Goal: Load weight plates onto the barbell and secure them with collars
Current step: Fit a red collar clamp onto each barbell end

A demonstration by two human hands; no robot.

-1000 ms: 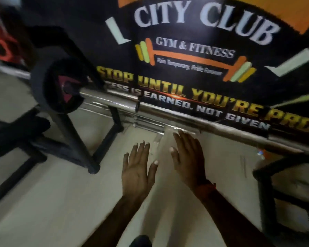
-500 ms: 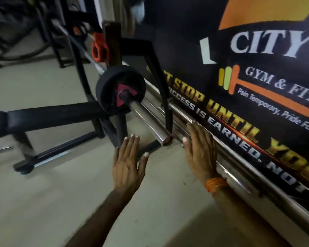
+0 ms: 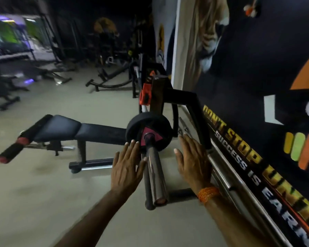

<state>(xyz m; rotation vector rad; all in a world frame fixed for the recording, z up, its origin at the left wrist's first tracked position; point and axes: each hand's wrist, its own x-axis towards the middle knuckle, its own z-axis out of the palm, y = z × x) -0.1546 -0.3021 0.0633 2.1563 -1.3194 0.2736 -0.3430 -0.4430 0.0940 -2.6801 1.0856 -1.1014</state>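
Note:
The chrome barbell sleeve points toward me, its end low in the middle of the view. One black weight plate with a pink centre label sits on the sleeve against the rack. My left hand is flat and open just left of the sleeve, its fingertips near the plate's lower left face. My right hand, with an orange thread on the wrist, is open to the right of the sleeve. Neither hand holds anything. An orange collar sits higher on the rack upright.
A black padded bench with red-tipped rollers stretches left of the rack. The black rack frame stands beside a printed gym banner wall on the right. Spare chrome bars lie along the wall base. Other machines stand far back.
The view has swung left so the sleeve now points at me. Both open hands have come close to either side of the sleeve, near the plate.

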